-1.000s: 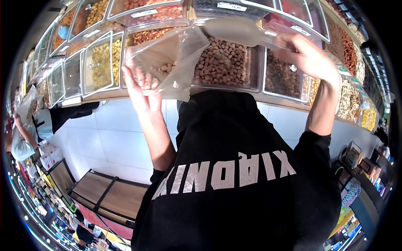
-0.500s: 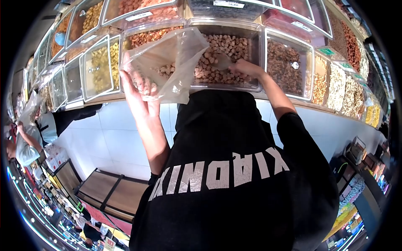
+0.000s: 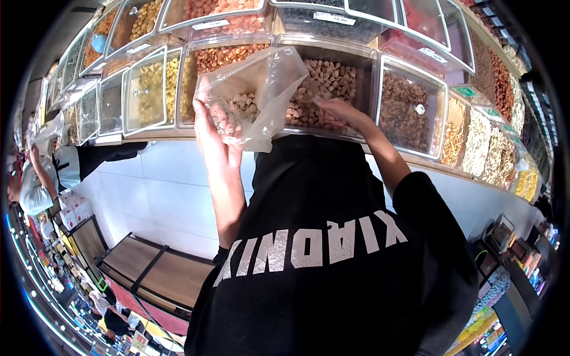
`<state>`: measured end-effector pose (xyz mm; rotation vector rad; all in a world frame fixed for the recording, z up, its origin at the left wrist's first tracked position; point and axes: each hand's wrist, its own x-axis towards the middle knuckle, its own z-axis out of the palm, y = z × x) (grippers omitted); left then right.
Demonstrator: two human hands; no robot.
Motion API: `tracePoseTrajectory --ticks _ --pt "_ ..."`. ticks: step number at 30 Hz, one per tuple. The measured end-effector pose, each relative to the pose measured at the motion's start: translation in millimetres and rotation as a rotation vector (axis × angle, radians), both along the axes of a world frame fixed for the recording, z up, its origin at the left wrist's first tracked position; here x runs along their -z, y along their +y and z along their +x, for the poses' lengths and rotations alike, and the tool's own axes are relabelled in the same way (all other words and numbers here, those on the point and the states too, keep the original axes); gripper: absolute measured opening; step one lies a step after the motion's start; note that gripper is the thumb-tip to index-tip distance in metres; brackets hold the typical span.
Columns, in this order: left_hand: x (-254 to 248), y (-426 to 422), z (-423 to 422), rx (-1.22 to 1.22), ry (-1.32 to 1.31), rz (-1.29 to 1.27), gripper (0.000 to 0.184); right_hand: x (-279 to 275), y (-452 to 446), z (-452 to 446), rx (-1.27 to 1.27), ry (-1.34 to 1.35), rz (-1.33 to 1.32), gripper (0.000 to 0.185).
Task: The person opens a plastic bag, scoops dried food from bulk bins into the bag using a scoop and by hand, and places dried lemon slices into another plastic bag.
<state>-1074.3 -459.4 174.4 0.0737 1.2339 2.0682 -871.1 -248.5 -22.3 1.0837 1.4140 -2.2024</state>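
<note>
My left hand point(image 3: 208, 129) is closed on a clear plastic bag point(image 3: 274, 83), its fingers partly seen through the film. Some light brown, lumpy dried pieces point(image 3: 243, 105) show through the bag's side. In my right hand point(image 3: 345, 113) is a translucent scoop point(image 3: 310, 90), held low over an open bin point(image 3: 369, 80) of similar brown pieces point(image 3: 332, 74). The scoop's front end lies close to the bag's right side and is partly hidden, so its load cannot be made out.
A lidded bin of darker dried pieces point(image 3: 404, 98) stands to the right, and yellow pieces point(image 3: 155, 89) fill one at the left. Raised clear-fronted bins with a price label point(image 3: 333, 18) run behind. Another person point(image 3: 44, 169) stands far left, near a low brown rack point(image 3: 157, 267).
My right hand and the scoop have moved left toward the bag. My left hand has brought the bag slightly right, nearer the scoop. The whole view has shifted a little.
</note>
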Motion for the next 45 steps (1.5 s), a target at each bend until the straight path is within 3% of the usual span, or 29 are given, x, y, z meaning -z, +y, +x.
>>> tracePoseTrajectory --ticks 6,14,18,22,25,28,30,34,37,40,41,45 --pt "-2 9 5 0.019 -0.001 -0.070 0.053 -52 21 56 -0.039 0.097 0.003 0.041" --pt "11 28 9 0.069 -0.018 -0.056 0.050 -175 74 112 -0.196 0.140 0.023 0.036" --pt "16 34 17 0.026 -0.024 -0.076 0.050 -237 91 96 -0.322 0.077 0.001 0.038" --pt "28 27 21 0.046 -0.004 -0.047 0.052 -270 72 40 -0.444 -0.009 0.173 0.034" --pt "22 23 26 0.068 0.041 -0.023 0.052 -266 43 -20 -0.787 0.032 0.413 0.030" --pt "16 15 26 0.041 0.044 -0.007 0.050 -251 -6 -54 -1.050 0.119 1.093 0.038" --pt "12 7 21 0.006 0.003 -0.040 0.051 -245 -19 -58 -0.970 0.191 1.196 0.039" --pt "12 -5 14 -0.038 -0.020 0.000 0.049 -271 -12 -53 -0.918 0.107 1.227 0.033" --pt "13 -9 6 -0.059 -0.029 -0.017 0.048 -292 14 -16 -0.731 0.069 1.197 0.029" --pt "16 -8 -7 -0.079 0.002 -0.067 0.050 -293 37 25 -0.551 -0.135 1.094 0.027" --pt "15 -6 -10 -0.087 -0.005 -0.080 0.050 -279 41 42 -0.462 0.070 1.260 0.030" --pt "17 -4 -25 -0.021 -0.002 -0.030 0.051 -184 49 61 -0.450 -0.437 1.292 0.028"
